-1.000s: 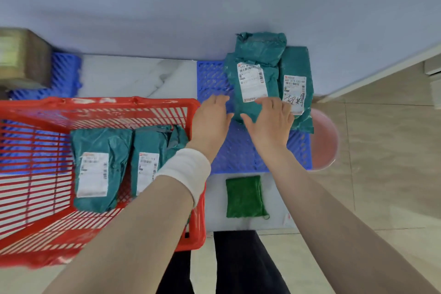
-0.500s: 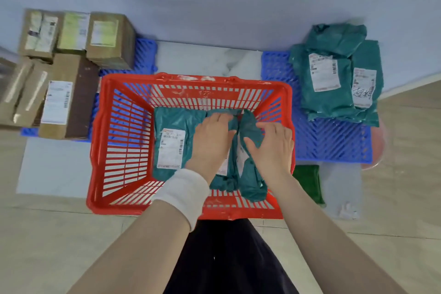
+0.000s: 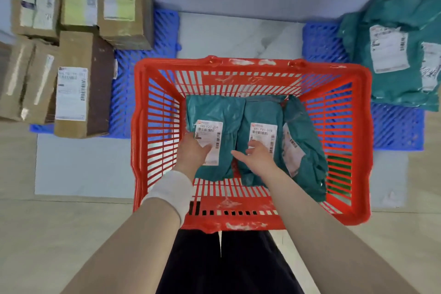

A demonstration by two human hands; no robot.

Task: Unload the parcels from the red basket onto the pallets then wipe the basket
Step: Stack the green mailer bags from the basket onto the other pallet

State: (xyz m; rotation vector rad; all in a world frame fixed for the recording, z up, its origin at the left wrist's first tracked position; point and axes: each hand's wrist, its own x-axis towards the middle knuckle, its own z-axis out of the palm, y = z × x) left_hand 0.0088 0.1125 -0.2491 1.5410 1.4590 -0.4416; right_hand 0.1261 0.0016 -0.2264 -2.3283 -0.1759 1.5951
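Note:
The red basket (image 3: 250,65) stands on the floor in front of me. Three teal parcels with white labels lie in it: the left parcel (image 3: 214,110), the middle parcel (image 3: 261,112) and the right parcel (image 3: 307,150), which leans on the basket's right wall. My left hand (image 3: 193,153) rests on the lower left of the left parcel, thumb across its label and fingertips hidden. My right hand (image 3: 259,157) hovers over the middle parcel with fingers spread and relaxed. More teal parcels (image 3: 391,79) are stacked on the right blue pallet (image 3: 396,131).
Several cardboard boxes (image 3: 83,83) sit on the left blue pallet (image 3: 165,28). A green cloth (image 3: 338,164) shows through the basket's right wall, on the floor. A wall runs behind both pallets. My legs are just below the basket's near rim.
My view has dropped closer to the basket. Both hands shifted left: the left from the middle parcel to the left one, the right from the right parcel to over the middle one.

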